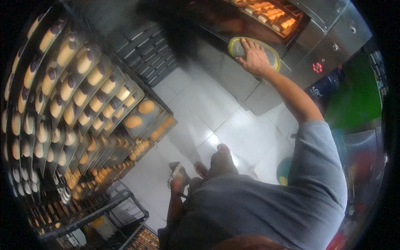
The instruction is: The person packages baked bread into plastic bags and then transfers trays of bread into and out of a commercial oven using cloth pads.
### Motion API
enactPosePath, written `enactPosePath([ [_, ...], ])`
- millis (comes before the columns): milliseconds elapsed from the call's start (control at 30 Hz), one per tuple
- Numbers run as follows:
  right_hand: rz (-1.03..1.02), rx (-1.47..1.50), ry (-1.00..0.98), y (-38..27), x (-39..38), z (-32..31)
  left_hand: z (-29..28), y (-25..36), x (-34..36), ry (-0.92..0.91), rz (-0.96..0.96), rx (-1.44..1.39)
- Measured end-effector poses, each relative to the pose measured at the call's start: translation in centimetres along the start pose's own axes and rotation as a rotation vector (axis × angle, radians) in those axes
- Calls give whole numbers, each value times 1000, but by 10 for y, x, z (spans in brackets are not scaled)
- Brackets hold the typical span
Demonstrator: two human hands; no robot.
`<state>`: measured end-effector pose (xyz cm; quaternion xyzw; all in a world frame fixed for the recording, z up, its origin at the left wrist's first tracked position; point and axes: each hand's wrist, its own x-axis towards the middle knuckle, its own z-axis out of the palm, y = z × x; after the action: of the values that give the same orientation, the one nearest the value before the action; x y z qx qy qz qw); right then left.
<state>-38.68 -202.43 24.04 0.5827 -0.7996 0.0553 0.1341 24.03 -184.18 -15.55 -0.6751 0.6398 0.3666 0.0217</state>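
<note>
My right hand (255,57) lies with its fingers spread on a grey oval pad with a yellow-green rim (271,55), resting against the front of a lit oven just below its opening. Inside the oven (296,26), several long bread rolls (266,12) glow orange under the light. Low beside my leg hangs my left hand (177,183), small and partly blurred. Its fingers are closed around a crumpled grey and pale thing (178,171), perhaps cloth, that I cannot make out clearly.
On the left, a tall rack (164,112) carries many trays of pale and golden rolls, some with dark ends. A dark trolley frame (137,208) stands below it. Ahead is a dark slatted panel (146,50). A red valve knob (317,67) juts from the oven front. White tiles (233,133) cover the floor.
</note>
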Motion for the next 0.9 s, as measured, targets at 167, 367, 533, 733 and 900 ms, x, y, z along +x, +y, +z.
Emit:
enactPosePath([
  [167, -24, -19, -67, -10, 1, -2, 3, -23, -11, 16, 19, 23],
  [367, -101, -43, -72, -1, 1, -1, -3, -46, -20, 30, 16, 65],
  [533, -109, -64, -30, -3, 2, 3, -4, -53, -19, 34, 5, 67],
  [733, -73, -65, -59, 0, 0, 1, -4, -49, -17, 35, 4, 58],
  [900, -84, -71, -81, -14, 3, -5, 5, -57, -30, 47, -28, 34],
])
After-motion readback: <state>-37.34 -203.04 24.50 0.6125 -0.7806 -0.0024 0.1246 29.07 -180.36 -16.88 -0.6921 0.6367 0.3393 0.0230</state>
